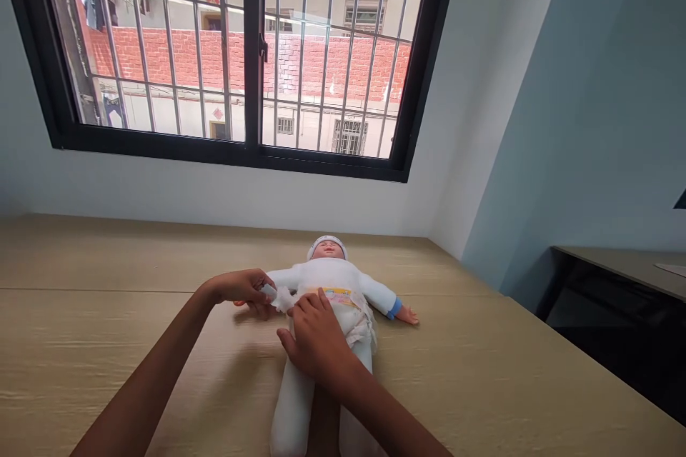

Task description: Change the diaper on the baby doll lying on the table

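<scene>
A baby doll (326,275) in a white suit and white cap lies on its back, its head toward the window and its arms spread. Around its hips is a white diaper (356,321) with a yellow and pink printed waistband. My left hand (249,293), beside the doll's hip, pinches the diaper's side tab (269,291), pulled outward from the waist. Over the front of the diaper lies my right hand (316,335), its fingers stretched toward the waistband and the thumb apart. Part of the diaper's front is hidden under that hand.
The doll rests on a wide wooden table (133,343). Behind it are a white wall (268,200) and a barred window with a dark frame (230,153). A dark table (616,257) stands at the right.
</scene>
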{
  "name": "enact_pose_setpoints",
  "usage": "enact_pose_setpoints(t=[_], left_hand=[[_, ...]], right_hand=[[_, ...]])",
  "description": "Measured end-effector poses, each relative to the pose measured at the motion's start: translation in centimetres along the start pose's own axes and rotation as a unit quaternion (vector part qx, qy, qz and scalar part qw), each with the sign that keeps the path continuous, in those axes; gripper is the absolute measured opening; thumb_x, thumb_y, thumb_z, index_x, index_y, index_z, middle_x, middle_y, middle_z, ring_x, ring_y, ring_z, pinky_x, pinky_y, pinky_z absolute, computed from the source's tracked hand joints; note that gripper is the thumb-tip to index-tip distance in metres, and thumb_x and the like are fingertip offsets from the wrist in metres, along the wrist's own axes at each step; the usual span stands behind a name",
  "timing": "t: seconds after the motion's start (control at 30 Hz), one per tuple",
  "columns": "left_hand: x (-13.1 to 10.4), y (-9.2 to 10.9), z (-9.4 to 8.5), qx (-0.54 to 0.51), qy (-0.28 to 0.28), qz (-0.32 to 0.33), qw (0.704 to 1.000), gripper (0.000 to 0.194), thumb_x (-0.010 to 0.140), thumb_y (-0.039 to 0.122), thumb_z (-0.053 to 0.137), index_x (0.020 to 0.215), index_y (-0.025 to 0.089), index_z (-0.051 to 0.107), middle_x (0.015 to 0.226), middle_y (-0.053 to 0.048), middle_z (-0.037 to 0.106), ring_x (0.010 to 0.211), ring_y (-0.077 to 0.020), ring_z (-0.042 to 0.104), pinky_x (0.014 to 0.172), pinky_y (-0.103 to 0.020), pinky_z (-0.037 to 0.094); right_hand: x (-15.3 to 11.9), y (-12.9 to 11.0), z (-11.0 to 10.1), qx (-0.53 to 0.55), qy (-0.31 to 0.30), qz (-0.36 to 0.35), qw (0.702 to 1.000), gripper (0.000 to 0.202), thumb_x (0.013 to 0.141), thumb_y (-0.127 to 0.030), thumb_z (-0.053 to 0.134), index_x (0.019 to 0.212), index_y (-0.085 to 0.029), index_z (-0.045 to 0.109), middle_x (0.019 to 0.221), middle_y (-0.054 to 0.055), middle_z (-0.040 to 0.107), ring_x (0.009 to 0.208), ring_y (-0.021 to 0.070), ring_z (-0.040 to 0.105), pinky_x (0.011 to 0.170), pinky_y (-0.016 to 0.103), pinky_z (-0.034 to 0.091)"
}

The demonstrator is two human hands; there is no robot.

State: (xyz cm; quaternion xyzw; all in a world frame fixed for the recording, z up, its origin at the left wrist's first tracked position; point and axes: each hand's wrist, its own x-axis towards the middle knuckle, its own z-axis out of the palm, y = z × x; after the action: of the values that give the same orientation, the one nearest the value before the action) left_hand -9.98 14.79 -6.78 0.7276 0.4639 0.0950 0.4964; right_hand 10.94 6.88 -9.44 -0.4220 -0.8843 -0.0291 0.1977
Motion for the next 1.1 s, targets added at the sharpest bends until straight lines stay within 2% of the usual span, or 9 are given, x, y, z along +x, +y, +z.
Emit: enact_pose_setpoints(t=[0.13, 0.3, 0.43, 0.5, 0.63, 0.83, 0.9, 1.0, 1.1], left_hand=[[-0.4, 0.4, -0.1, 0.014, 0.009, -0.007, 1.0, 0.05, 0.062, 0.06, 0.069, 0.086, 0.015, 0.068, 0.094, -0.008, 0.074, 0.084, -0.0211, 0.069, 0.047, -0.018, 0.032], [-1.3, 1.8, 0.3, -0.006, 0.009, -0.014, 1.0, 0.049, 0.062, 0.061, 0.07, 0.081, 0.015, 0.07, 0.087, -0.007, 0.075, 0.079, -0.0195, 0.068, 0.053, -0.02, 0.037], [-1.6, 2.6, 0.5, -0.032, 0.02, -0.041, 0.998, 0.047, 0.058, 0.057, 0.075, 0.079, 0.015, 0.069, 0.092, -0.009, 0.075, 0.087, -0.0226, 0.068, 0.061, -0.022, 0.042], [-1.7, 2.8, 0.6, -0.03, 0.027, -0.048, 0.998, 0.047, 0.058, 0.057, 0.074, 0.078, 0.015, 0.069, 0.089, -0.009, 0.075, 0.085, -0.0224, 0.068, 0.062, -0.023, 0.042], [-1.8, 3.0, 0.6, 0.004, 0.023, -0.058, 0.998, 0.05, 0.063, 0.061, 0.067, 0.08, 0.014, 0.07, 0.09, -0.01, 0.075, 0.083, -0.0217, 0.067, 0.058, -0.023, 0.038], [-1.7, 4.4, 1.4, 0.045, 0.016, -0.027, 0.998, 0.047, 0.072, 0.061, 0.057, 0.077, 0.015, 0.068, 0.084, -0.008, 0.075, 0.085, -0.0226, 0.067, 0.061, -0.024, 0.041], [-1.5, 5.0, 1.9, 0.061, 0.022, -0.014, 0.998, 0.046, 0.074, 0.061, 0.054, 0.073, 0.016, 0.065, 0.074, -0.007, 0.073, 0.077, -0.0205, 0.066, 0.063, -0.025, 0.042], [-1.1, 5.6, 2.7, 0.062, 0.042, -0.006, 0.997, 0.041, 0.073, 0.057, 0.054, 0.067, 0.016, 0.059, 0.065, -0.004, 0.067, 0.064, -0.0172, 0.062, 0.057, -0.024, 0.04], [-0.6, 5.8, 3.1, 0.059, 0.064, -0.004, 0.996, 0.035, 0.072, 0.051, 0.054, 0.065, 0.017, 0.053, 0.061, -0.001, 0.06, 0.058, -0.015, 0.058, 0.05, -0.022, 0.035]], right_hand=[[0.1, 0.0, 0.5, 0.005, 0.017, 0.029, 0.999, 0.033, 0.09, -0.032, 0.053, 0.108, -0.007, 0.064, 0.11, 0.014, 0.064, 0.113, 0.0279, 0.052, 0.112, 0.045, 0.032], [-0.1, 0.8, 1.4, -0.009, 0.036, 0.012, 0.999, 0.055, 0.092, -0.038, 0.049, 0.134, -0.002, 0.047, 0.142, 0.019, 0.043, 0.136, 0.0328, 0.032, 0.116, 0.051, 0.024], [0.0, 1.2, 1.4, -0.003, 0.04, -0.035, 0.999, 0.047, 0.095, -0.035, 0.046, 0.136, -0.013, 0.046, 0.145, 0.011, 0.042, 0.137, 0.0299, 0.031, 0.117, 0.058, 0.014], [0.1, 1.2, 1.3, -0.003, 0.032, -0.07, 0.997, 0.041, 0.097, -0.03, 0.042, 0.135, -0.017, 0.047, 0.144, 0.007, 0.045, 0.137, 0.0269, 0.033, 0.117, 0.059, 0.011], [0.1, 0.8, 1.3, -0.023, -0.02, -0.075, 0.997, 0.036, 0.099, -0.032, 0.036, 0.117, -0.011, 0.061, 0.119, 0.011, 0.064, 0.132, 0.0263, 0.04, 0.118, 0.058, 0.009], [0.3, 1.4, -0.5, 0.032, -0.038, -0.068, 0.996, 0.034, 0.095, -0.038, 0.047, 0.108, -0.013, 0.065, 0.108, 0.011, 0.068, 0.125, 0.0264, 0.046, 0.117, 0.059, 0.005], [0.6, 2.6, -1.8, 0.065, -0.014, -0.048, 0.997, 0.027, 0.093, -0.033, 0.051, 0.109, -0.017, 0.066, 0.109, 0.009, 0.067, 0.119, 0.0248, 0.051, 0.117, 0.057, 0.009], [0.7, 4.8, -3.7, 0.085, 0.034, 0.018, 0.996, 0.024, 0.09, -0.025, 0.053, 0.109, -0.02, 0.066, 0.11, 0.008, 0.065, 0.112, 0.0234, 0.055, 0.11, 0.044, 0.031], [0.6, 6.2, -4.3, 0.106, 0.003, 0.032, 0.994, 0.021, 0.087, -0.029, 0.059, 0.103, -0.022, 0.07, 0.105, 0.006, 0.066, 0.104, 0.0234, 0.057, 0.092, 0.036, 0.044]])
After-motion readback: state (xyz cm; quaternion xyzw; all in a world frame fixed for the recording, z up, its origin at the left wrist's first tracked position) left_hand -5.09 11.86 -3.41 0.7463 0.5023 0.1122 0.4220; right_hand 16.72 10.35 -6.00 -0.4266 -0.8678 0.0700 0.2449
